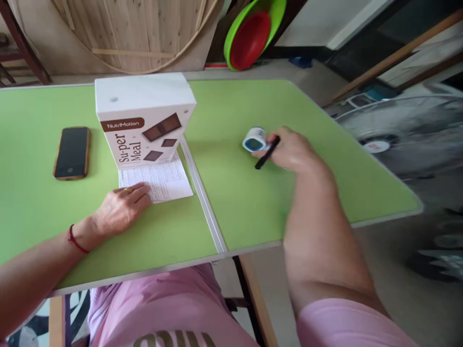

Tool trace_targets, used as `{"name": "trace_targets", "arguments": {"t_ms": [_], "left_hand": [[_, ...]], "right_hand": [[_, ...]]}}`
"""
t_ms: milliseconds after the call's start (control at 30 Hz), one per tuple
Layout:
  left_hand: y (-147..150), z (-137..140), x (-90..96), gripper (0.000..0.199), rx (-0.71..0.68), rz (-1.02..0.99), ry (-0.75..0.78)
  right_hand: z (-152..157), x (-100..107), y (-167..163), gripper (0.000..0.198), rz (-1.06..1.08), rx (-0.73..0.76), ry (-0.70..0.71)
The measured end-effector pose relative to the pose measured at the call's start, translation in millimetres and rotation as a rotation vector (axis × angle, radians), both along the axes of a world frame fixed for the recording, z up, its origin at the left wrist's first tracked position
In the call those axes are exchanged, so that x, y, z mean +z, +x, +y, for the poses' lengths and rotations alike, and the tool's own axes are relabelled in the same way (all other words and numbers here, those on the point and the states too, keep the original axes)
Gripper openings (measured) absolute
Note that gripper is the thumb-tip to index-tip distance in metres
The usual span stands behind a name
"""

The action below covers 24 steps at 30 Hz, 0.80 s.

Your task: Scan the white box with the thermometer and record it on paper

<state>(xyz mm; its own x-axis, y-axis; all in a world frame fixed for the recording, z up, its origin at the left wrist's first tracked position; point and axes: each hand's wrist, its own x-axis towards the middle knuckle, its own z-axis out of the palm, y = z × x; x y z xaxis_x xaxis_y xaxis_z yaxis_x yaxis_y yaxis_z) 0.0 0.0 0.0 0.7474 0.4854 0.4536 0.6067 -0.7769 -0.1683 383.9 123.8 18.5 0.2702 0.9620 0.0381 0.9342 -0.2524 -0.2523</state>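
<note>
Right hand (292, 152) grips a black pen (266, 153), fingertips apparently touching the white-blue device (254, 140) (blurred) just left of it; left hand (121, 208) lies flat, open, on the paper (162, 182).

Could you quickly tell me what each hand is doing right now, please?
Left hand: open, resting flat on the printed sheet.
Right hand: closed on a black pen, touching the small blue-and-white device.

The left hand (121, 207) lies flat, palm down, fingers together and pointing right, a ring on one finger and a red cord around the wrist. The left forearm runs in from the lower left. The right arm stretches forward, its hand (292, 150) loosely curled, knuckles up, fingers closed.
</note>
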Motion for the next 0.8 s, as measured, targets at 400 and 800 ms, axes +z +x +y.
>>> {"name": "trace_targets", "arguments": {"t_ms": [400,800], "left_hand": [[10.0,-3.9,18.5,0.030,-0.017,0.254,-0.056],[37.6,-26.0,12.9,0.031,0.115,0.331,-0.123]], "right_hand": [[21.7,-12.8,-97.9,0.039,0.533,0.368,0.194],[10.9,-30.8,-164.3,0.057,1.132,0.761,0.283]]}}
